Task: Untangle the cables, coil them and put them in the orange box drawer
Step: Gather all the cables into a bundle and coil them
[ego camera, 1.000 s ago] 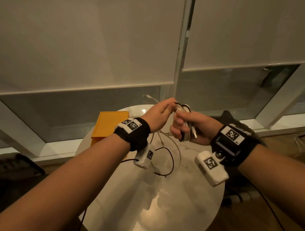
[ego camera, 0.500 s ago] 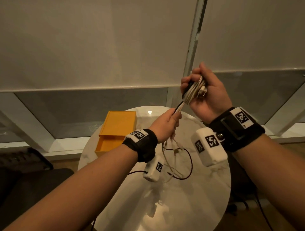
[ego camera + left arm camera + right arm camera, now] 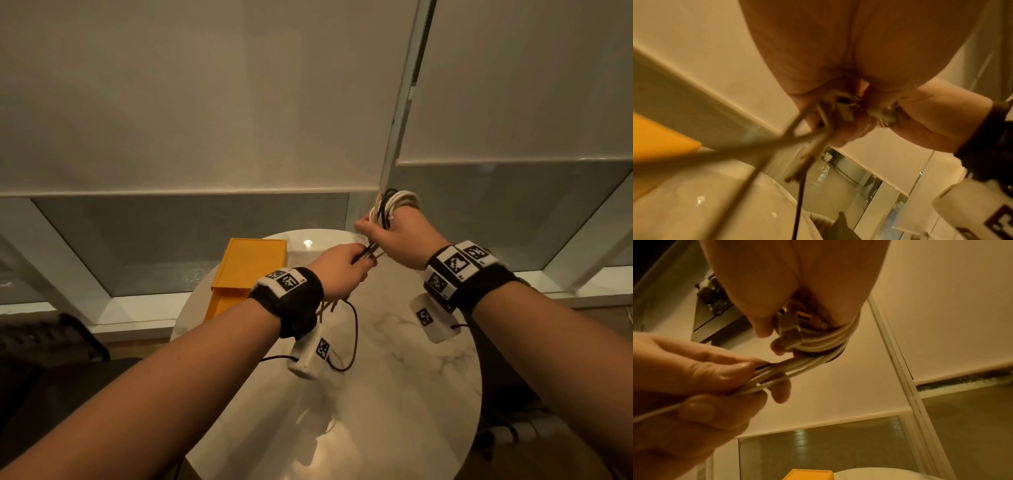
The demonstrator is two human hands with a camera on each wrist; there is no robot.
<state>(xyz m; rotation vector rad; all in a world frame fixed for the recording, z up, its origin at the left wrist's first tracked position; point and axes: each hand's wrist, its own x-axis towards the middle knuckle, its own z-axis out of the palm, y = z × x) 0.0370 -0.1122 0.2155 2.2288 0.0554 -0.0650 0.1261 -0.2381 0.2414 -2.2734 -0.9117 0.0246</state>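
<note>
A bundle of white and black cables (image 3: 397, 202) is wound round the fingers of my right hand (image 3: 394, 233), held above the far edge of the round table. In the right wrist view the white coil (image 3: 824, 337) wraps the fingers, with plugs tucked under the thumb. My left hand (image 3: 342, 270) pinches the loose strands (image 3: 777, 373) just below and left of the coil. The free ends (image 3: 352, 329) hang below the left wrist to the table. The orange box (image 3: 248, 270) stands at the table's left, its drawer (image 3: 224, 303) pulled out toward me.
The round white marble table (image 3: 394, 394) fills the middle. Behind it are a window sill, glass panes and lowered white blinds (image 3: 205, 102). A dark object (image 3: 44, 339) sits at the left, beyond the table's edge.
My right hand has come down from its raised position and turned over, back toward me, with the coil round its fingers. The left hand still pinches the strands, now close under the right.
</note>
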